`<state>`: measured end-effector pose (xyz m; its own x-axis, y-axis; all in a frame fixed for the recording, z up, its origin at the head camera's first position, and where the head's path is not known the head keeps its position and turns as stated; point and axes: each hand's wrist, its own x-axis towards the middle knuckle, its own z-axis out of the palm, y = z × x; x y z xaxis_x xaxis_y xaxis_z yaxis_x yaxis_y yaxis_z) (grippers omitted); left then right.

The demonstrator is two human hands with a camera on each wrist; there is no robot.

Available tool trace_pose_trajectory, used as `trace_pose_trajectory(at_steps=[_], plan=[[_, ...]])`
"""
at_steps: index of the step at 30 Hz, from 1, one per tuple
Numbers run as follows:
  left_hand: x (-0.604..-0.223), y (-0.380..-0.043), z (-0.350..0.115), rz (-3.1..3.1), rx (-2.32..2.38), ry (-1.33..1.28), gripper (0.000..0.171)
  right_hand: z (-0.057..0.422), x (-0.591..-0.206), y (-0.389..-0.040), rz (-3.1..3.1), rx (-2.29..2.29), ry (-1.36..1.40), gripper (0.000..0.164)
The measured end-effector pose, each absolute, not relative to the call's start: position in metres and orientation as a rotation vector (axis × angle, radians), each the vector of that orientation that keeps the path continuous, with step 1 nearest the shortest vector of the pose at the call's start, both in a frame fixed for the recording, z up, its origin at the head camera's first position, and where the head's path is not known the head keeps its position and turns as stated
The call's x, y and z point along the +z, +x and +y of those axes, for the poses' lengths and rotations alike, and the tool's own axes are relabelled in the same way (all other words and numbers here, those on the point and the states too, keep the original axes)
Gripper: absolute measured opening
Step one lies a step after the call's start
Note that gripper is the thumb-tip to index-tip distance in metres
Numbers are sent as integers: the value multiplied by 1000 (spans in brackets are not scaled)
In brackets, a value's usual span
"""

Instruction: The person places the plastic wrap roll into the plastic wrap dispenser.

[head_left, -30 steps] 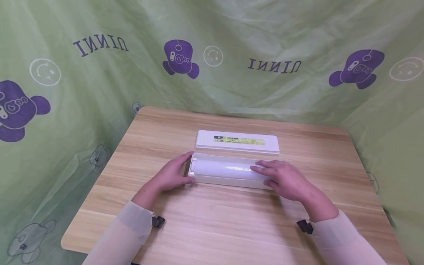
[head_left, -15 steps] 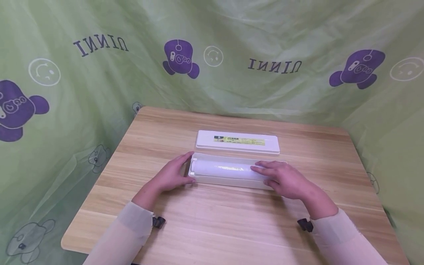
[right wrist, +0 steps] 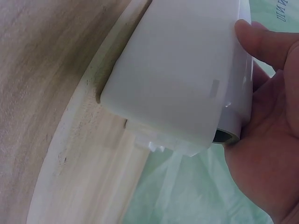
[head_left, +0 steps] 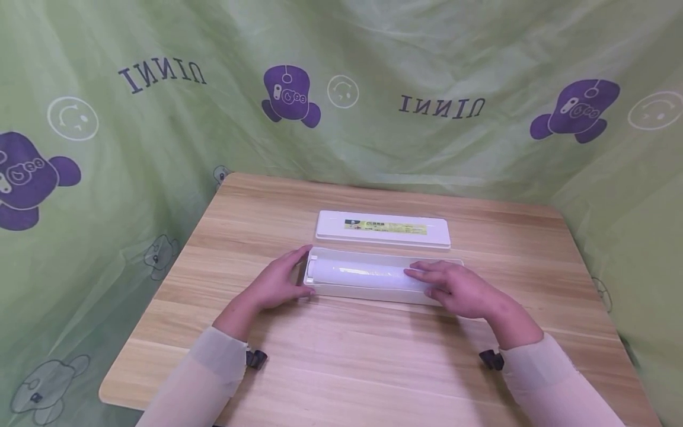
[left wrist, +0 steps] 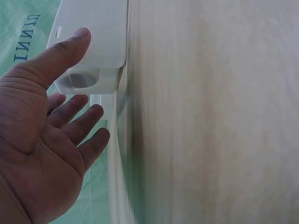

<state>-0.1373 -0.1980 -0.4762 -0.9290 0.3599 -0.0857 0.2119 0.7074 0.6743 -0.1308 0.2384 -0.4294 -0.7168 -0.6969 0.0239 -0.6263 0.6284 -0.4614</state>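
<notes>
In the head view, a roll of cling film (head_left: pixel 352 271) lies lengthwise in a long white plastic box (head_left: pixel 368 293). My left hand (head_left: pixel 278 281) spans the box's left end, thumb against the front wall and index fingertip at the back corner; its other fingers hang loosely beside the end in the left wrist view. My right hand (head_left: pixel 461 290) curls over the right part of the roll, fingertips on the film and thumb at the front rim. The right wrist view shows the roll's hollow end standing above the box's rim, beside my palm.
Behind the box lies a long white lid (head_left: pixel 384 240) with a green-yellow label. The wooden table (head_left: pixel 341 356) has a green printed curtain (head_left: pixel 373 148) at its back and sides.
The bright glint on the film has slid to the left along the roll. Both hands, the box and the lid keep nearly the same places.
</notes>
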Motion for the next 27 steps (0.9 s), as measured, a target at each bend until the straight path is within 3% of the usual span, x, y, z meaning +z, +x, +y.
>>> trace_pose_trajectory(at_steps=[27], plan=[[-478,-138,-198,2701,1036,473,109,242,-437,-142,2565,-826,-1006,58]])
